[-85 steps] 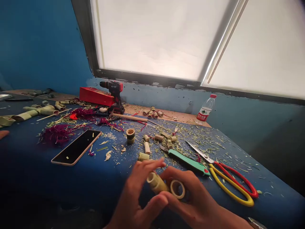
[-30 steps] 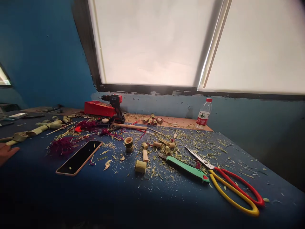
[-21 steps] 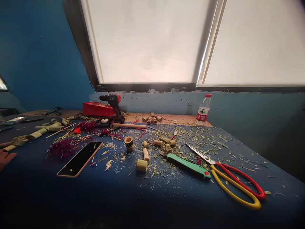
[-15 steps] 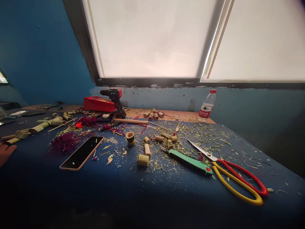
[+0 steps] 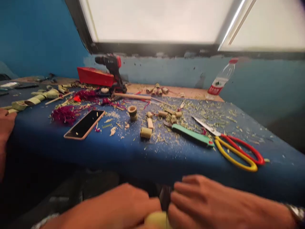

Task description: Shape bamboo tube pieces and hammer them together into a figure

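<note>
The table (image 5: 114, 152) has a dark blue surface and extends across the view. Behind it, the pale window panel (image 5: 152, 20) sits in a dark frame above the blue wall (image 5: 35, 38).

The left hand (image 5: 121, 205) and right hand (image 5: 200, 202) are at the lower edge of the view, in front of the table. Left hand: fingers bent in a grasp. Right hand: fingers curled, knuckles upward; whether it grips anything cannot be determined. A co-worker's hand (image 5: 6, 122) is at the far left edge, at the table.

The scissors (image 5: 220, 135), with one red and one yellow handle loop, lie on the right half of the table, blades directed toward the rear left. The drill (image 5: 114, 71) stands upright at the rear, next to the red box (image 5: 94, 78). The bottle (image 5: 221, 79), with a red cap, is at the rear right, near the wall. The green-handled tool (image 5: 193, 134) lies just left of the scissors. The smartphone (image 5: 84, 124) lies screen up at left-centre.

The magenta fibre (image 5: 64, 115) is heaped behind the smartphone. The pale yellow piece (image 5: 156, 220) is held by the left hand, between both hands; the picture edge cuts it off. The short bamboo segment (image 5: 146, 133) lies near the table's front edge. The ringed cylinder (image 5: 132, 113) stands upright behind it. Fine shavings (image 5: 212, 109) cover the rear right area.
</note>
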`<state>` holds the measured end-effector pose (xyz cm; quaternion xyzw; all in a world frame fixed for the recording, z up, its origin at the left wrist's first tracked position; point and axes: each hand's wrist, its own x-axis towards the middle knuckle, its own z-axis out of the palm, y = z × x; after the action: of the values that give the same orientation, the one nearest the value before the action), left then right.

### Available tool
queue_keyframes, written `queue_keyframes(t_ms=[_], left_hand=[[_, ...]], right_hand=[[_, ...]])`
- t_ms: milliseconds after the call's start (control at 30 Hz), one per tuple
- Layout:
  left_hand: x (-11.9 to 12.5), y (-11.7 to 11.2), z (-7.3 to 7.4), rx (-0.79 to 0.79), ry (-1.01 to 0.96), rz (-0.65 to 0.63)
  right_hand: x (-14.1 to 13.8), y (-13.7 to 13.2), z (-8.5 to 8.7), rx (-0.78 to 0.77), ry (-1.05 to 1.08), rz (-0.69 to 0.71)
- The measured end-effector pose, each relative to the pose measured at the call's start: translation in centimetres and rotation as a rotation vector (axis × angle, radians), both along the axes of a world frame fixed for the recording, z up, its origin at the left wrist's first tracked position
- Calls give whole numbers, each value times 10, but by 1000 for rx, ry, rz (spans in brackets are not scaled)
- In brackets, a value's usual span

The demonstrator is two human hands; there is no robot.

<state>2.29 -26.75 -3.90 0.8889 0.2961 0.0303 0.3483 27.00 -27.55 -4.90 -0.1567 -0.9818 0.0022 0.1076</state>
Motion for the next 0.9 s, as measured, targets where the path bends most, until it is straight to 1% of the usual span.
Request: queue_keyframes(t_ms=[33,100,133,200,267,300,333,367,400,433,500,567,600,633,700,767,833,900], left_hand=[[3,3,0,-40,4,-22],[9,11,-1,-110,15,-76],[12,14,-1,-143,26,-120],[18,21,0,-241,25,-197],[21,25,0,-407,-3,-281],[22,26,-1,-485,-25,-318],[22,27,-2,-534,-47,-342],[22,27,-3,-537,-67,-341],[22,27,-6,-481,-80,-313],[23,27,-8,-366,-78,-264],[25,24,-14,-28,-38,-131],[29,19,-19,332,5,-22],[31,17,-21,477,14,7],[34,15,-22,589,16,21],[39,11,-24,748,28,21],[43,9,-24,875,76,33],[46,8,-26,985,148,76],[50,7,-28,1049,217,134]], right_hand=[[-6,3,1,100,-3,14],[-13,8,1,220,-26,83],[-14,9,1,263,-43,101],[-12,10,2,299,-58,113],[-8,8,4,274,-35,97],[-6,7,6,231,-14,71],[-5,6,7,165,7,35],[-4,5,8,72,26,-10],[-3,4,9,-39,39,-66],[-3,4,10,-161,44,-134],[-3,3,11,-370,50,-281],[-4,3,8,-490,75,-440],[-4,3,5,-532,95,-507],[-5,3,2,-571,117,-555],[-6,3,-5,-612,158,-626],[-9,2,-10,-582,192,-676],[-13,1,-15,-476,221,-729],[-20,1,-19,-362,261,-789]])
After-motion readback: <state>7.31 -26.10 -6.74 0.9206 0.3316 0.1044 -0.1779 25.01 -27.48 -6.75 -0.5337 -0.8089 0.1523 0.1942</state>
